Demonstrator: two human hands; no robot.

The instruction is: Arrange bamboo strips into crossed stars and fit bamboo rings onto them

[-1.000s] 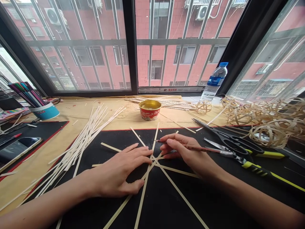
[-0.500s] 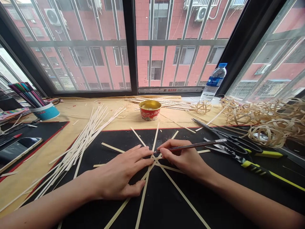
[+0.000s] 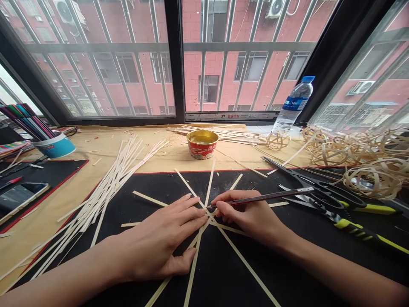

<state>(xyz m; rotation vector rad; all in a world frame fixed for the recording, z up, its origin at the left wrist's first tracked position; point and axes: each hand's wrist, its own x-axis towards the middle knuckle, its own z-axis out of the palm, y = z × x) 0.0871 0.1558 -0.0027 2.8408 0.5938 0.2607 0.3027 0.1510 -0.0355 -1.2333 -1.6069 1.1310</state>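
Left hand (image 3: 177, 225) palm down, fingers outstretched, thumb spread, resting across crossed pale strips (image 3: 212, 218), likely split bamboo. Right hand (image 3: 251, 215) closed in a writing grip on a slim dark pencil-like tool (image 3: 271, 196), with tip beside the crossing. Hands apart, only just; exact contact at the tip too small to tell.

Location: flat on the black mat (image 3: 223, 281), crossing between the two sets of fingertips, long ends running out beyond and back between the forearms.

Handling, by judgement: very light, thin, springy lengthwise. Likely to skid on the mat or over one another at a nudge; no fastening visible at the crossing. Liable to crease or split if bent sharply.

Hold: best pressed flat at the crossing, several at once, as under the left fingers. Singly, best pinched by the flat faces close in; too much swing at the free ends.

Left of the left hand: loose bundle of similar strips (image 3: 107, 192). Ahead of both hands: red tin with gold rim (image 3: 202, 150).
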